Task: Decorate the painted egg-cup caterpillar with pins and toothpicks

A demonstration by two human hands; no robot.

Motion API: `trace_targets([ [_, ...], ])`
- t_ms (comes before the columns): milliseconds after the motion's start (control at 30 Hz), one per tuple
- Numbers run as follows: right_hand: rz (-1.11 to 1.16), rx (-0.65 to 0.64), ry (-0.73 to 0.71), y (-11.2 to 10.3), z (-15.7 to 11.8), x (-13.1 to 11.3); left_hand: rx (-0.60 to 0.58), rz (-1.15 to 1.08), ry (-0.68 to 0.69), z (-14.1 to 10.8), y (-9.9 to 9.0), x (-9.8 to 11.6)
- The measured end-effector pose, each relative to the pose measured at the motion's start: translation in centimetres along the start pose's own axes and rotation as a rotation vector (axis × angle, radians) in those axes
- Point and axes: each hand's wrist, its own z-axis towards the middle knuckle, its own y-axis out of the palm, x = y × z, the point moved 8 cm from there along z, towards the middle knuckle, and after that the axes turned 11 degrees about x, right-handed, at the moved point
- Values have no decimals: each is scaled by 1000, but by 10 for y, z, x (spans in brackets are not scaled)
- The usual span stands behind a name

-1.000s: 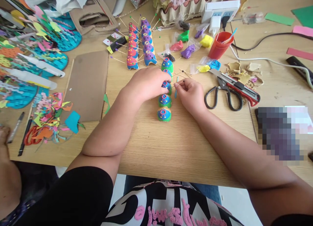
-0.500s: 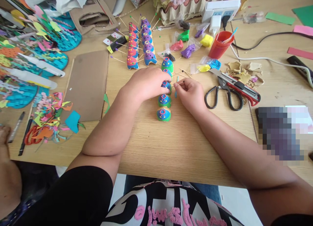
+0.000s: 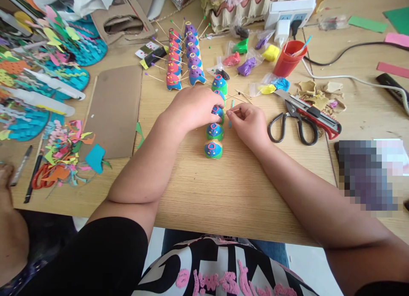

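A blue-and-green egg-carton strip (image 3: 214, 150), several cups long with small clay faces, stands in front of me. My left hand (image 3: 194, 106) reaches over its left side, fingers closed round a middle cup and hiding part of it. On the other side, my right hand (image 3: 249, 121) pinches a toothpick with a dark ball at one end, pointing at that same cup. Whether its tip has entered the cup I cannot tell. Loose toothpicks (image 3: 244, 95) lie just beyond my right hand. Behind stand a red-and-blue strip (image 3: 174, 68) and a purple-and-blue strip (image 3: 194, 59), both with ball-tipped sticks.
Scissors (image 3: 300, 125) and a red box cutter (image 3: 322, 117) lie right of my right hand. Farther back are bagged clay (image 3: 246, 65), a red cup (image 3: 287, 59) and a power strip (image 3: 290, 14). Cardboard (image 3: 111, 112) and paper scraps (image 3: 70, 151) lie left. Another person's arm (image 3: 11, 227) shows at the left edge.
Both hands keep their places at the strip, with at most a tiny shift of the right fingers. The view has moved very slightly.
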Motion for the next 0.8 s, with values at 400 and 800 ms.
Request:
trace_targets([
  [400,33,-25,20,4,1,5,-36,-14,-24,-2,-3,0],
  [800,-34,38,-37,-3,0,0,7,-23,-10,0,-2,-1],
])
